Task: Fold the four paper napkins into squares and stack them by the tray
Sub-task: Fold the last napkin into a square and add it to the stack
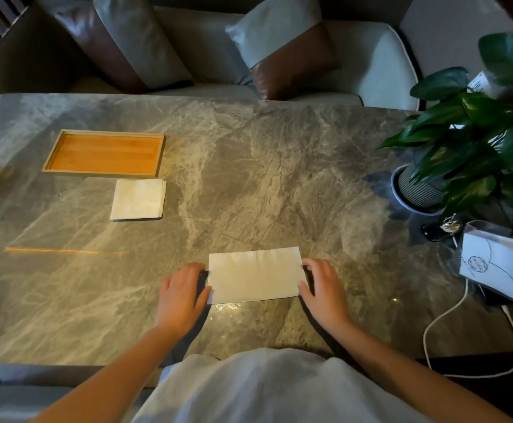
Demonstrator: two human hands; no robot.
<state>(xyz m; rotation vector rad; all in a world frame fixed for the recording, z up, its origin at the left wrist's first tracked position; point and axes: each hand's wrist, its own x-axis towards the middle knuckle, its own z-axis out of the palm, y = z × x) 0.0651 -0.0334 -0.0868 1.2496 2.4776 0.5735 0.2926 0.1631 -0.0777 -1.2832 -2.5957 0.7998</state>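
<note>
A white paper napkin (255,274), folded into a long rectangle, lies flat on the marble table near the front edge. My left hand (181,296) touches its left short edge with thumb and fingertips. My right hand (324,290) touches its right short edge the same way. Whether either hand pinches the paper is unclear. A stack of square folded napkins (139,199) sits just in front of the empty wooden tray (104,174) at the far left.
A clear holder with white napkins (493,264) stands at the right edge, a potted plant (475,141) behind it. A white cable (450,315) loops over the front right edge. A sofa with cushions (279,47) lies beyond the table.
</note>
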